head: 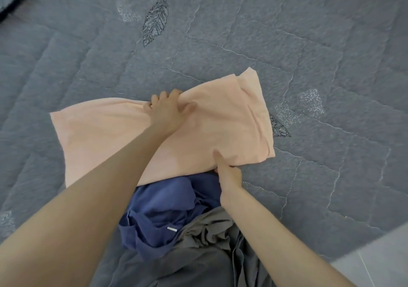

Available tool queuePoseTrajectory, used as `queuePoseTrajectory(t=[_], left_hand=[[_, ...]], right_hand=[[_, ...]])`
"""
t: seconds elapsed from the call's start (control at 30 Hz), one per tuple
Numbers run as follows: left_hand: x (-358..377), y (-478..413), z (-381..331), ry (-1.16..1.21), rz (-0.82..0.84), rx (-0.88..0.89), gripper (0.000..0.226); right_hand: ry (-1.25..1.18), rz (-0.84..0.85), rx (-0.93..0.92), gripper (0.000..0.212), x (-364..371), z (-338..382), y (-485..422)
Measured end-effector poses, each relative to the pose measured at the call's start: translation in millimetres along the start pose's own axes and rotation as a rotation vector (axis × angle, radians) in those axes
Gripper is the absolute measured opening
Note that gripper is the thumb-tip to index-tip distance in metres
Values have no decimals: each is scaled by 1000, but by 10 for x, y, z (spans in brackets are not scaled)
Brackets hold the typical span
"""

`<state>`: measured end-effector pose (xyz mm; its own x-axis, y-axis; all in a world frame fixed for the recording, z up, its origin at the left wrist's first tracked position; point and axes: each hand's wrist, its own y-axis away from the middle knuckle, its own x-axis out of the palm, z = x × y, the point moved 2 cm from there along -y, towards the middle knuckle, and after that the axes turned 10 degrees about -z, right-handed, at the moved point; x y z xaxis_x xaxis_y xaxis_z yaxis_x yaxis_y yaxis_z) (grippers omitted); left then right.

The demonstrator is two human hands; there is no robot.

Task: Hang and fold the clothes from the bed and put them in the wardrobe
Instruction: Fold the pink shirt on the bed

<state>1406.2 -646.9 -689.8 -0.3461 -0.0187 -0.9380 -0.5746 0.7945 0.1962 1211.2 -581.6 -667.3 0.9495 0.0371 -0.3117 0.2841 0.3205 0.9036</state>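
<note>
Gripping peach garment (99,132): left hand (170,110) far edge, right hand (228,174) near.

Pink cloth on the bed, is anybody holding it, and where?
Yes. The left hand grips the pink cloth at its far edge; the right hand pinches its near edge, thumb on top.

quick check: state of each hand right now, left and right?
Left hand: grips the far edge of the peach garment.
Right hand: pinches the same garment's near edge.
</note>
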Motion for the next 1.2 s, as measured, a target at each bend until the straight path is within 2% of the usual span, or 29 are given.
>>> queuePoseTrajectory(t=[0.07,0.23,0.33,0.4,0.47,0.53,0.63,0.7,0.8,0.87,0.97,1.03,1.1,1.2], left_hand=[[-29,-3,-31,5,28,-18,44],[-294,159,-147,173,14,-4,22],[-548,335,-191,234,24,12,21],[-744,491,-244,394,2,-38,27],[-972,675,-362,598,-28,-87,33],[-1199,859,-520,733,-65,-118,33],[-1543,1134,-791,903,-102,-138,28],[-1742,1327,-1007,1017,-56,-132,28],[-2017,1600,-1426,1130,42,32,56],[-2138,1758,-1694,1123,97,167,62],[-2203,1969,-1981,1086,120,247,51],[-2208,2132,-2137,1041,153,283,46],[-2214,2242,-2292,926,190,364,50],[-2171,2354,-2481,636,231,493,60]], right_hand=[[-12,55,43,58,95,43,20],[-68,113,-20,33,187,134,169],[-217,85,-71,15,83,149,306],[-281,21,-145,7,-90,194,444],[-274,-62,-264,11,-347,268,619],[-292,-129,-393,25,-686,366,774],[-336,-134,-495,33,-1259,571,1064],[-365,-147,-561,34,-1648,691,1260],[-469,-176,-693,38,-2247,816,1550],[-533,-183,-749,40,-2619,844,1695],[-557,-236,-798,43,-3110,866,1835],[-527,-279,-835,52,-3427,849,1904],[-449,-241,-862,60,-3695,840,1931],[-233,-87,-835,64,-4000,812,1850]])
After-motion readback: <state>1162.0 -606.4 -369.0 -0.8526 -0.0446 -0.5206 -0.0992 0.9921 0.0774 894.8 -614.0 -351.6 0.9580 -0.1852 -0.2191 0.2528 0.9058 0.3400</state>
